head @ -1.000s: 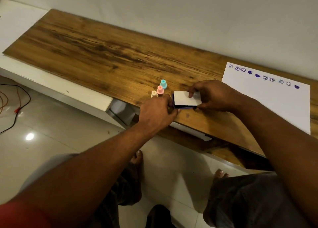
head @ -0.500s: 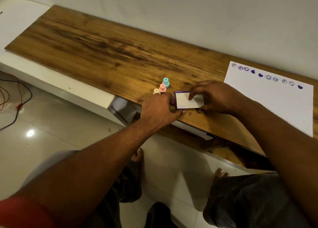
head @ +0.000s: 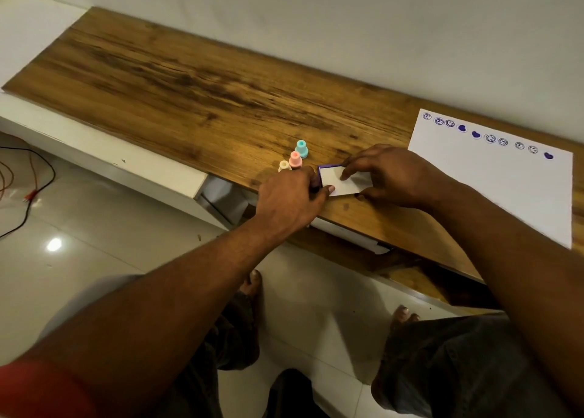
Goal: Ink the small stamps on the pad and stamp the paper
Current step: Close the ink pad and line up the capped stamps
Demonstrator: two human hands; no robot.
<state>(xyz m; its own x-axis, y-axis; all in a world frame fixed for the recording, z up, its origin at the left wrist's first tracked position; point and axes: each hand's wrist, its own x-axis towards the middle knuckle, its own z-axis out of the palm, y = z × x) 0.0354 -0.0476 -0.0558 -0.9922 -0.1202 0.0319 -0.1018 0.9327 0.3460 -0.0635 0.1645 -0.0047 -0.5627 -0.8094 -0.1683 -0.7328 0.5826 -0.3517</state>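
Observation:
The ink pad (head: pixel 335 180), a small flat case with a white lid and purple edge, lies near the front edge of the wooden table (head: pixel 189 95). My left hand (head: pixel 290 196) grips its left end and my right hand (head: pixel 388 174) holds its right side, fingers on the lid. Three small stamps stand upright just left of the pad: a teal stamp (head: pixel 301 148), a pink stamp (head: pixel 295 160) and a cream stamp (head: pixel 284 166). The white paper (head: pixel 505 190) lies to the right, with a row of purple prints along its far edge.
A wall runs close behind the table. A white shelf (head: pixel 94 155) sits below the table's left front edge. Cables (head: pixel 28 177) lie on the tiled floor at the left. My knees and bare feet are below the table's edge.
The pad's lid, raised a second ago with a dark gap under it, now lies flat. Both hands stay on the pad.

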